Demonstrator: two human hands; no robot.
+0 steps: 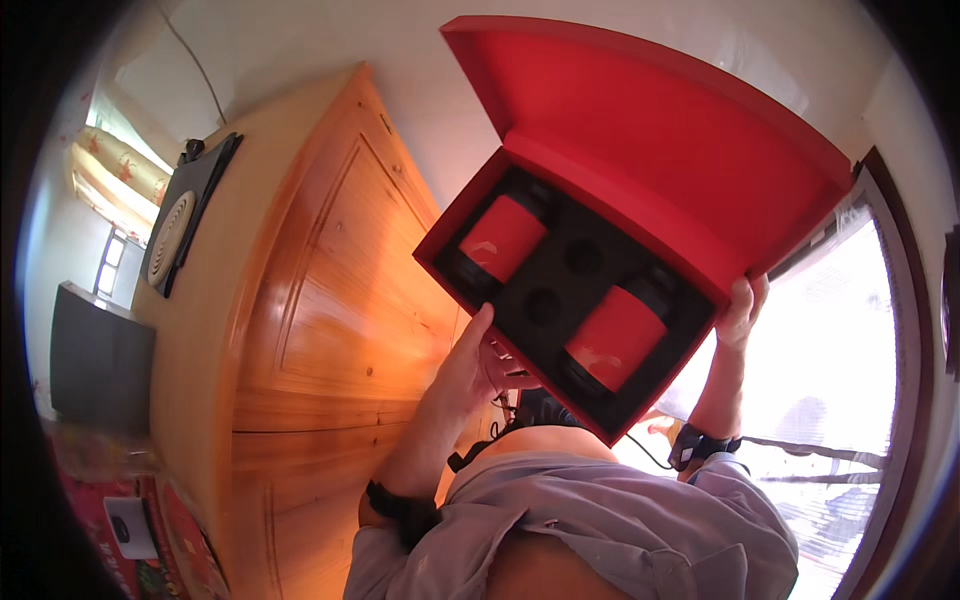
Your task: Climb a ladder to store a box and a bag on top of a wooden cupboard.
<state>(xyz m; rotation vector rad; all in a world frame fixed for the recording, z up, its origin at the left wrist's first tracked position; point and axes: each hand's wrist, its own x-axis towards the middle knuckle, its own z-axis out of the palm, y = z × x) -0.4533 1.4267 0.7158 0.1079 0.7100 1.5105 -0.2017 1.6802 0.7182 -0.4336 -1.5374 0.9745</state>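
A red gift box [694, 367] is held up at a tilt, its hinged lid [660, 112] swung open. My left hand [487, 360] grips the near left side, thumb on the rim and fingers beneath. On the far right corner, by the lid hinge, my right hand [741, 307] has hold of the box. Black foam [559, 281] lines the inside. Set in it are a red canister with black ends [504, 238] at the left and a matching canister [616, 337] at the right. Two round hollows show in the foam between them.
A tall wooden wardrobe [337, 300] rises on the left, with a dark flat device [184, 217] at its top. A grey box-like object [101, 360] and red printed packages [187, 525] are at the far left. A bright window [832, 375] lies right.
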